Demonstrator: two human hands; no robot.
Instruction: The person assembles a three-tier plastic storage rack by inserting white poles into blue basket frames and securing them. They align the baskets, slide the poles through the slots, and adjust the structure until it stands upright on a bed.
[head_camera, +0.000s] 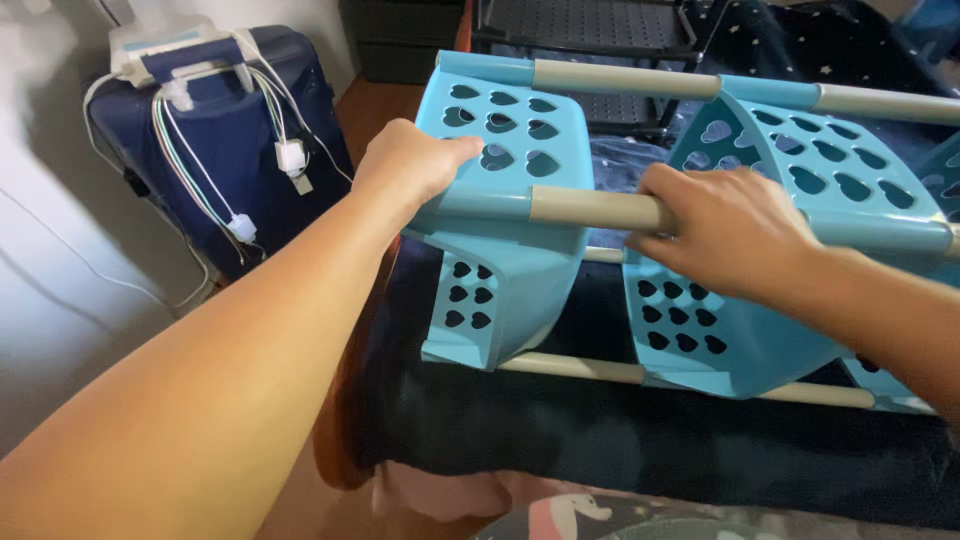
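I saw the left hand (415, 160) clamped on the light-blue plastic end panel with heart-shaped holes (505, 150), steadying it, while the right hand (730, 230) wrapped the grey plastic tube (590, 207) just right of that panel, seemingly to seat it.

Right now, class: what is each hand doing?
Left hand: closed on the blue rack panel.
Right hand: closed around the grey rod.
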